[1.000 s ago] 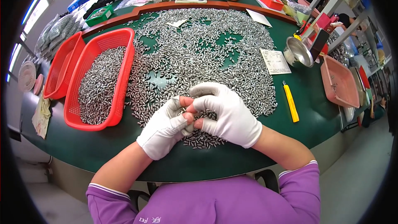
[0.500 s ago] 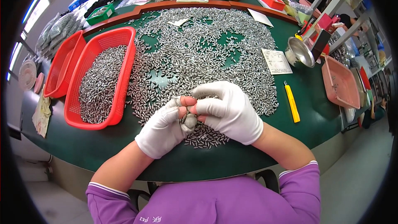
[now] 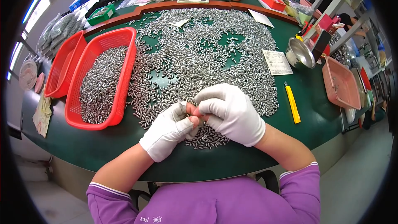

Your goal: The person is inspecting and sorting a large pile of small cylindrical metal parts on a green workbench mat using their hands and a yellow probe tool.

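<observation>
Both my hands wear white gloves with some bare fingertips and meet above the near part of a wide spread of small silvery metal pieces [image 3: 199, 64]. My left hand [image 3: 168, 130] is closed, its thumb and fingers pinched together. Against it, my right hand [image 3: 232, 114] is closed too, with its fingertips touching the left ones. Whatever lies between the fingertips is too small or hidden to make out. A small heap of the same metal pieces [image 3: 207, 137] lies just below my hands. At the left, a red perforated basket [image 3: 129, 64] holds a pile of such pieces.
A second red basket [image 3: 62, 72] stands farther left. On the right lie a yellow utility knife [image 3: 292, 103], a printed paper slip [image 3: 277, 62], a metal bowl [image 3: 302, 53] and a pink tray [image 3: 342, 97]. A brown wooden ledge [image 3: 195, 5] borders the far side of the green table.
My left hand has shifted slightly right and its fingers have closed over, hiding the glove's rounded grey fingertip seen before. My right hand has moved slightly down and right.
</observation>
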{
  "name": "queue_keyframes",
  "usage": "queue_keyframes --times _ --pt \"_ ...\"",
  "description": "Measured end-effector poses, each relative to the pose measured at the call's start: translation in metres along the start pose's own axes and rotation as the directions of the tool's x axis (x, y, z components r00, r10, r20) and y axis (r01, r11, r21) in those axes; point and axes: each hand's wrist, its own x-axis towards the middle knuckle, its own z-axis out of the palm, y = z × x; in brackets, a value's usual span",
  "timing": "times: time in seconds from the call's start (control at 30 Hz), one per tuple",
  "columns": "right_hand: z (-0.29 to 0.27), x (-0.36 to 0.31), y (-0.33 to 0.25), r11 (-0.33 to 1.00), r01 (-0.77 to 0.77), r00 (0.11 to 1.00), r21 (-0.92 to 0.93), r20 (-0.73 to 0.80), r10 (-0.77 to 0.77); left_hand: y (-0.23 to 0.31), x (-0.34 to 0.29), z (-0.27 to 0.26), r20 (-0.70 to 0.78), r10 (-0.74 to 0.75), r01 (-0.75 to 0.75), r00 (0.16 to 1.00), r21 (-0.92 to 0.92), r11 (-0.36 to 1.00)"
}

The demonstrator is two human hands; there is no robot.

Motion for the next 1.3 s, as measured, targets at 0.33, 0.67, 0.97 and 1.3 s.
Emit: queue_keyframes --times 0.33,0.67,0.97,1.3 --pt "-0.01 -0.008 0.019 0.889 -0.211 0.973 -0.407 0.001 0.232 -0.002 0.0 -0.001 -0.027 -0.009 0.008 1.0 -0.046 0.999" --pt "-0.007 -0.012 0.026 0.858 -0.24 0.963 -0.455 0.001 0.271 -0.003 -0.001 -0.001 -0.01 0.019 -0.019 1.0 -0.024 1.0" --pt "-0.002 -0.01 -0.004 0.806 -0.426 0.903 0.41 0.146 0.403 -0.003 0.0 -0.004 0.095 0.011 0.003 0.995 -0.147 0.989" --pt "-0.006 -0.008 0.022 0.911 -0.259 0.965 -0.322 -0.046 0.258 -0.003 -0.001 -0.005 0.049 0.018 -0.012 0.999 -0.104 0.994"
